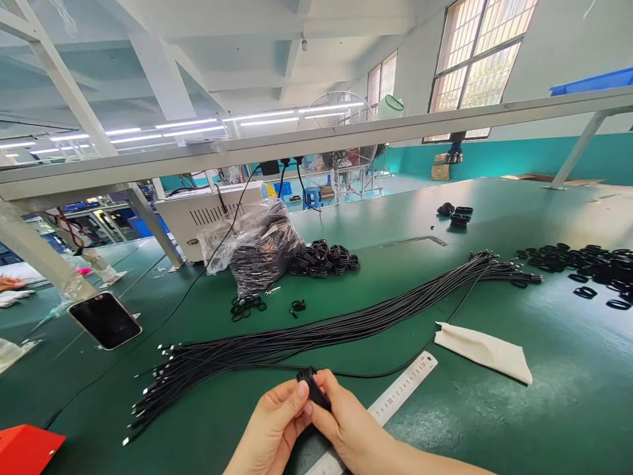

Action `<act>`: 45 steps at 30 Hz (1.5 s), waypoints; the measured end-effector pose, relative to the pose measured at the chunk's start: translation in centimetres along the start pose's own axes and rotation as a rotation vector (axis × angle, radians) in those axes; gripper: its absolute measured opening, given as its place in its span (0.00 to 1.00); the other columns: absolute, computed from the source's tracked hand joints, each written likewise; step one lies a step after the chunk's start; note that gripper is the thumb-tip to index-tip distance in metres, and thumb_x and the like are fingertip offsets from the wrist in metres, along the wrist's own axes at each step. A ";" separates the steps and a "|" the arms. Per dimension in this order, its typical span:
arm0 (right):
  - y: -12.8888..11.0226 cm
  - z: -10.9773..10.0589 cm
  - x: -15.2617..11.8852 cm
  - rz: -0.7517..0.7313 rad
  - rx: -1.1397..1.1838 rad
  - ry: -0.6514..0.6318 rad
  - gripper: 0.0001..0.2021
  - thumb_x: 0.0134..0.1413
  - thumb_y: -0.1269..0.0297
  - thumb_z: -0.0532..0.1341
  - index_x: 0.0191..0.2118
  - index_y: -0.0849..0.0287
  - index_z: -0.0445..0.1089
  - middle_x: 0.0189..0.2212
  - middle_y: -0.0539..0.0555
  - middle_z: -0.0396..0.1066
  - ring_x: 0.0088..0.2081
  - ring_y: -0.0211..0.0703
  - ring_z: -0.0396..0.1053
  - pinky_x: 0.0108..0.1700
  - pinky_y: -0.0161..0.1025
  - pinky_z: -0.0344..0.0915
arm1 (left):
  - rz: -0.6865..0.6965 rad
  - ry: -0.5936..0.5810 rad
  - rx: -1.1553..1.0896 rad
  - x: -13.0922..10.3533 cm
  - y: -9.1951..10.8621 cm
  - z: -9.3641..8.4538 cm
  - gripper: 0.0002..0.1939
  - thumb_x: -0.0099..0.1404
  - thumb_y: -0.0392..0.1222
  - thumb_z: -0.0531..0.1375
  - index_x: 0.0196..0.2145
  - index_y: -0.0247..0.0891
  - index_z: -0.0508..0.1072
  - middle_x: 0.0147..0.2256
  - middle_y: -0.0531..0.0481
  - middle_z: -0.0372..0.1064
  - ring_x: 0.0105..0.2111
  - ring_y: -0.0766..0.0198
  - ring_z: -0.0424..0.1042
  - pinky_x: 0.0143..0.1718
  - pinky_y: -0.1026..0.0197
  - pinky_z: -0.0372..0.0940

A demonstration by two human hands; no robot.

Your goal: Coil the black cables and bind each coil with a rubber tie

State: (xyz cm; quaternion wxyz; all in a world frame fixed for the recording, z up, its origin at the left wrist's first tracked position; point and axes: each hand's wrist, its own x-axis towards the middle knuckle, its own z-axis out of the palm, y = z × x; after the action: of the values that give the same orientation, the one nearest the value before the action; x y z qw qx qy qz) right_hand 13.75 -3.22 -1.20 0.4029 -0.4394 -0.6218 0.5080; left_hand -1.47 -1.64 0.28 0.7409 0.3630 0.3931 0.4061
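A small black cable coil (314,389) is held between both hands at the bottom middle. My left hand (277,422) pinches its left side with thumb and fingers. On the other side, my right hand (346,419) is closed around the coil. A metal ruler (408,386) lies under and beside my right hand. Beyond the hands, a long bundle of black cables (346,326) stretches across the green table (475,409), metal plugs at its left end. One loose cable (366,376) runs between the bundle and my hands.
A white cloth strip (484,349) lies right of the ruler. Coiled cables (324,258) sit beside a plastic bag (264,254); more black coils (593,264) spread at the right. A phone (105,320) leans at the left, above a red object (30,448). A shelf beam (277,142) crosses above.
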 end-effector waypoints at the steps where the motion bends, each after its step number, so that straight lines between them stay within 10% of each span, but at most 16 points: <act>1: 0.2 0.1 0.1 0.025 -0.060 0.032 0.08 0.62 0.57 0.53 0.40 0.57 0.60 0.35 0.53 0.69 0.36 0.44 0.67 0.40 0.38 0.64 | 0.027 0.073 0.023 0.3 -0.3 -0.1 0.08 0.57 0.44 0.68 0.30 0.36 0.77 0.29 0.49 0.74 0.30 0.64 0.71 0.42 0.59 0.67; 7: 0.6 0.9 0.4 0.173 -0.322 0.071 0.12 0.61 0.56 0.53 0.47 0.55 0.59 0.39 0.57 0.73 0.37 0.49 0.73 0.36 0.39 0.62 | 0.242 0.299 0.110 1.0 -3.0 1.3 0.30 0.56 0.62 0.63 0.53 0.48 0.66 0.47 0.47 0.72 0.47 0.55 0.71 0.52 0.53 0.62; 14: -0.7 -0.1 0.0 0.071 -0.258 -0.017 0.19 0.59 0.60 0.57 0.54 0.57 0.58 0.44 0.59 0.72 0.42 0.48 0.72 0.39 0.38 0.63 | 0.309 0.185 0.271 -0.3 -2.1 2.5 0.19 0.63 0.60 0.57 0.44 0.44 0.68 0.53 0.43 0.70 0.54 0.52 0.68 0.57 0.48 0.60; 19: -1.8 -1.9 0.0 0.093 -0.078 -0.138 0.14 0.65 0.59 0.49 0.49 0.60 0.62 0.33 0.52 0.72 0.25 0.37 0.68 0.29 0.33 0.61 | 0.206 0.223 0.190 0.3 -1.6 2.0 0.22 0.62 0.64 0.53 0.42 0.43 0.66 0.56 0.41 0.67 0.43 0.52 0.74 0.40 0.47 0.73; 29: -1.9 -2.9 0.6 0.067 -0.534 -0.068 0.06 0.58 0.65 0.55 0.31 0.57 0.67 0.26 0.49 0.71 0.25 0.37 0.64 0.28 0.32 0.53 | 0.084 0.065 0.300 0.0 -1.6 1.7 0.22 0.62 0.61 0.55 0.45 0.43 0.64 0.37 0.50 0.72 0.29 0.61 0.73 0.32 0.52 0.76; 38: -0.4 -1.0 0.3 0.170 -0.015 -0.081 0.13 0.65 0.60 0.49 0.28 0.56 0.55 0.16 0.42 0.57 0.18 0.33 0.54 0.23 0.30 0.51 | 0.050 0.025 0.232 -0.7 -1.4 2.7 0.19 0.64 0.60 0.54 0.42 0.43 0.64 0.30 0.54 0.67 0.29 0.62 0.73 0.28 0.57 0.74; 45: -0.4 -1.5 0.1 -0.083 -0.401 -0.017 0.11 0.60 0.67 0.53 0.26 0.57 0.60 0.24 0.47 0.64 0.25 0.35 0.61 0.28 0.31 0.55 | 0.093 0.005 0.270 -0.9 -1.4 2.8 0.17 0.65 0.58 0.54 0.44 0.45 0.62 0.33 0.55 0.65 0.26 0.66 0.70 0.23 0.62 0.70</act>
State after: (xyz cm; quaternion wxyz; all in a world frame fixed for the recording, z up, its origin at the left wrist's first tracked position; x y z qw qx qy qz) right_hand 15.09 -2.72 -0.54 0.3229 -0.4805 -0.7314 0.3604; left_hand 1.08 -3.58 0.54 0.6646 0.4763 0.4286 0.3844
